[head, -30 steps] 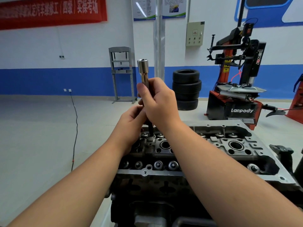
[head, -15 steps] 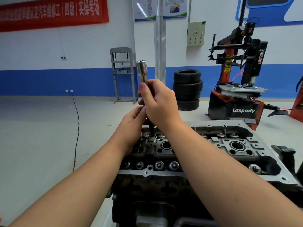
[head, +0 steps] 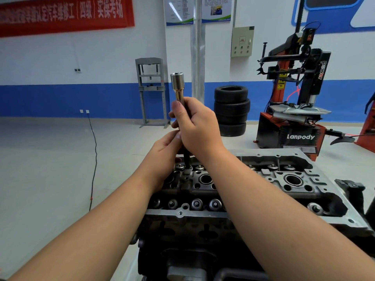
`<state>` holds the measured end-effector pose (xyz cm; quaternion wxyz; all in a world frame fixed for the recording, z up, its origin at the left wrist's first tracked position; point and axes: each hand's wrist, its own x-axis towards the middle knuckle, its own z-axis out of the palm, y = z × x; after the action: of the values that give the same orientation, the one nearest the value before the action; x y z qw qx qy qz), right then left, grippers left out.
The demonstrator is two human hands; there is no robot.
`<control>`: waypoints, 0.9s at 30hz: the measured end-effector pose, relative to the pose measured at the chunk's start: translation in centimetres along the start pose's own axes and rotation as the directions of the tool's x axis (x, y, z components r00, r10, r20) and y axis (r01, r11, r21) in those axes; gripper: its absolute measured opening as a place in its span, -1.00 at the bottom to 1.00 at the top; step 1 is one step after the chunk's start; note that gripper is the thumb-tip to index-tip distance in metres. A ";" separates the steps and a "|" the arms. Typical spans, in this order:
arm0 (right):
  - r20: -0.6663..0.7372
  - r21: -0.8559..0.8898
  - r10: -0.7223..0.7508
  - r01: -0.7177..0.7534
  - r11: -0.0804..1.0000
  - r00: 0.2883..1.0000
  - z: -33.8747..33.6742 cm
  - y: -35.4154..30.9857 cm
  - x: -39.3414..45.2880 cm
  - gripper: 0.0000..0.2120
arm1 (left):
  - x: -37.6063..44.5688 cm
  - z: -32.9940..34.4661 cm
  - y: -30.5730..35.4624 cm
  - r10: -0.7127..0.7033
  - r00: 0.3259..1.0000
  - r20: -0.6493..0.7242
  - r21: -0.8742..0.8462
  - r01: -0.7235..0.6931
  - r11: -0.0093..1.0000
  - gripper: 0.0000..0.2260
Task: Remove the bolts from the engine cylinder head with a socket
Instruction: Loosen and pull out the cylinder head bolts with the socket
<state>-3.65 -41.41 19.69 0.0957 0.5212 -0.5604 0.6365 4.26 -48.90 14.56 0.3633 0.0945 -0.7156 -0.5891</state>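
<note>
The grey and black engine cylinder head (head: 334, 218) lies in front of me, with valve springs and round bores along its top. A long socket tool (head: 178, 86) stands upright over its left end, silver cup at the top, dark lower shaft reaching down to a bolt hole (head: 186, 173). My right hand (head: 199, 128) grips the shaft near its middle. Just below it, my left hand (head: 164, 155) holds the lower part of the shaft with curled fingers. The bolt itself is hidden under the tool.
A red and black tyre changer (head: 298, 110) stands behind the head on the right. A stack of tyres (head: 231, 110) and a grey press frame (head: 151, 92) are farther back. A black cable (head: 93, 159) runs across the floor on the left.
Both hands stay on the upright socket tool in nearly the same place. The view has shifted slightly; the tool's top sits a little lower and left.
</note>
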 end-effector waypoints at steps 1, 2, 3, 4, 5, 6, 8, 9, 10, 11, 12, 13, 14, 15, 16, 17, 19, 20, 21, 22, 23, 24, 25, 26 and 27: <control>0.008 0.003 0.009 -0.009 1.000 1.000 0.0 0.0 0.0 -0.80 | 0.0 0.0 0.0 0.006 1.000 0.008 0.003 -0.006 1.000 -0.76; 0.014 0.005 0.010 -0.010 1.000 1.000 0.0 -0.1 0.0 -0.80 | 0.0 0.0 0.0 0.017 1.000 0.009 0.007 -0.017 1.000 -0.77; 0.017 0.003 0.004 -0.004 1.000 1.000 0.0 -0.1 0.0 -0.81 | 0.0 0.0 0.0 0.030 1.000 0.005 0.010 -0.030 1.000 -0.79; 0.012 -0.006 -0.010 0.010 1.000 1.000 -0.1 -0.1 0.0 -0.82 | 0.0 0.0 0.0 0.042 0.999 -0.002 0.011 -0.042 0.999 -0.81; -0.001 -0.019 -0.024 0.024 1.000 1.000 -0.1 -0.1 0.0 -0.82 | 0.1 0.0 -0.1 0.050 0.999 -0.012 0.010 -0.050 0.999 -0.82; -0.019 -0.032 -0.038 0.038 0.999 0.999 -0.1 -0.1 0.0 -0.81 | 0.1 0.0 -0.1 0.056 0.998 -0.023 0.008 -0.055 0.998 -0.82; -0.047 -0.041 -0.059 0.057 0.998 0.997 -0.1 -0.1 0.0 -0.83 | 0.2 -0.1 -0.2 0.055 0.997 -0.048 0.004 -0.055 0.999 -0.84; -0.051 -0.039 -0.059 0.057 0.998 0.997 -0.1 0.0 0.0 -0.84 | 0.2 -0.1 -0.2 0.047 0.997 -0.053 0.001 -0.047 0.999 -0.83; -0.049 -0.033 -0.050 0.048 0.998 0.998 -0.1 0.0 0.0 -0.84 | 0.2 -0.2 -0.2 0.032 0.998 -0.051 -0.003 -0.033 0.999 -0.81; -0.046 -0.026 -0.034 0.032 0.999 0.998 -0.1 0.0 0.0 -0.83 | 0.1 -0.2 -0.2 0.016 0.999 -0.041 -0.006 -0.017 1.000 -0.78; -0.042 -0.021 -0.017 0.016 1.000 0.999 0.0 0.0 0.0 -0.81 | 0.1 -0.2 -0.1 0.004 1.000 -0.028 -0.006 -0.004 1.000 -0.76; -0.037 -0.022 -0.003 0.002 1.000 0.999 0.0 0.0 0.0 -0.79 | 0.1 -0.2 -0.1 -0.001 1.000 -0.016 -0.001 0.001 1.000 -0.75; -0.032 -0.030 0.006 -0.007 1.000 0.999 0.0 0.0 0.1 -0.78 | 0.1 -0.2 -0.1 0.000 1.000 -0.006 0.007 0.000 1.000 -0.75; -0.026 -0.039 0.008 -0.009 0.999 1.000 0.0 0.0 0.1 -0.78 | 0.2 -0.1 -0.1 0.005 1.000 -0.004 0.017 -0.005 1.000 -0.76; -0.021 -0.043 0.006 -0.007 0.999 1.000 0.0 -0.1 0.1 -0.78 | 0.2 -0.1 -0.1 0.013 1.000 -0.008 0.025 -0.013 1.000 -0.77; -0.020 -0.038 0.004 -0.005 0.999 1.000 0.0 -0.1 0.1 -0.79 | 0.2 -0.1 -0.1 0.025 1.000 -0.015 0.026 -0.024 0.999 -0.79; -0.048 -0.036 -0.010 0.008 0.999 0.999 0.0 -0.1 0.0 -0.81 | 0.2 0.0 -0.2 0.051 0.998 -0.036 0.015 -0.051 0.999 -0.80; -0.067 -0.046 -0.028 0.025 0.999 0.997 -0.1 -0.1 0.0 -0.82 | 0.2 0.0 -0.2 0.058 0.997 -0.047 0.015 -0.058 0.998 -0.81; -0.079 -0.049 -0.042 0.038 0.998 0.996 -0.1 0.0 0.0 -0.84 | 0.2 -0.1 -0.3 0.058 0.997 -0.051 0.020 -0.057 0.998 -0.83; -0.084 -0.039 -0.043 0.039 0.998 0.996 -0.1 0.0 0.0 -0.85 | 0.2 -0.1 -0.3 0.052 0.998 -0.046 0.026 -0.050 0.998 -0.84; -0.079 -0.023 -0.035 0.033 0.999 0.996 -0.1 -0.1 0.0 -0.85 | 0.2 -0.1 -0.3 0.039 0.999 -0.035 0.030 -0.038 0.999 -0.83; -0.062 -0.016 -0.024 0.023 1.000 0.998 -0.1 -0.1 0.0 -0.84 | 0.1 -0.1 -0.3 0.027 0.999 -0.021 0.030 -0.026 0.999 -0.80; -0.039 -0.017 -0.010 0.009 1.000 0.999 0.0 -0.1 0.0 -0.82 | 0.1 -0.1 -0.2 0.019 1.000 -0.009 0.027 -0.019 0.999 -0.78; -0.015 -0.020 0.006 -0.007 1.000 1.000 0.0 -0.1 0.0 -0.81 | 0.0 0.0 -0.2 0.019 1.000 -0.001 0.025 -0.019 1.000 -0.76; 0.001 -0.020 0.021 -0.021 1.000 1.000 0.0 0.0 0.0 -0.80 | 0.1 0.0 -0.2 0.024 1.000 0.001 0.026 -0.024 0.999 -0.76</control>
<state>-3.59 -41.41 19.70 0.0940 0.5148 -0.5723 0.6314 4.19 -48.99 14.43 0.3688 0.0906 -0.7245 -0.5753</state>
